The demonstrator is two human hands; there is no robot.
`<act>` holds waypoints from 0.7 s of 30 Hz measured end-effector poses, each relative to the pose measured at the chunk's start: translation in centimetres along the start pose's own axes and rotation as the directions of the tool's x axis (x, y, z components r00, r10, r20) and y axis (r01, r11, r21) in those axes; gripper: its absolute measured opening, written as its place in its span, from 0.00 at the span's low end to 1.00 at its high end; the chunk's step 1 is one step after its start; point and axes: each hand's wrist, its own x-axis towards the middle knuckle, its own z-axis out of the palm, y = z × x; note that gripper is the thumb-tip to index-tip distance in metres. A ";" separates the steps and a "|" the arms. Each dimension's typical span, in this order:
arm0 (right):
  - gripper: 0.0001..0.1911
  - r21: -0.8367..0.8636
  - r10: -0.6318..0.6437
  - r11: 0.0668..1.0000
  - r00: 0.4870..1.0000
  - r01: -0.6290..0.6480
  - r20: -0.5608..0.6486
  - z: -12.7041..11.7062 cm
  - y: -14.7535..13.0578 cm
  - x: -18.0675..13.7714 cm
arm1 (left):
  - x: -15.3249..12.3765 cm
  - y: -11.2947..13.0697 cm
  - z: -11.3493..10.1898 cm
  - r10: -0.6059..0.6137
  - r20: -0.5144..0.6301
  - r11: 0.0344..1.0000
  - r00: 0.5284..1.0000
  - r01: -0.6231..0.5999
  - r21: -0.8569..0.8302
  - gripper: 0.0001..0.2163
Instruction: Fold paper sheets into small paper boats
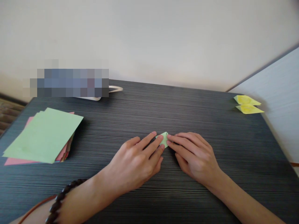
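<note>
A small piece of folded green paper (164,138) lies on the dark table near the middle, partly hidden by fingers. My left hand (139,158) reaches over its left side, and the spread fingertips hold it down against the table. At the right corner of the paper, the index and middle fingertips of my right hand (193,152) press on the edge, with the thumb tucked below and off the paper. Whether the right fingertips have paper between them is hard to see. A dark bead bracelet (61,197) circles my left wrist.
A loose stack of square paper, green sheet (44,137) on top and pink beneath, lies at left. Two folded yellow-green paper pieces (249,105) sit by the far right edge. A blurred-out object (72,82) stands at the back left. Walls border the table behind and at right.
</note>
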 end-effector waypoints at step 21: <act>0.17 -0.108 0.012 0.994 1.000 -0.012 -0.006 0.3 -0.2 0.7 | -0.3 1.4 0.0 -0.059 0.064 0.998 0.996 0.060 -0.014 0.15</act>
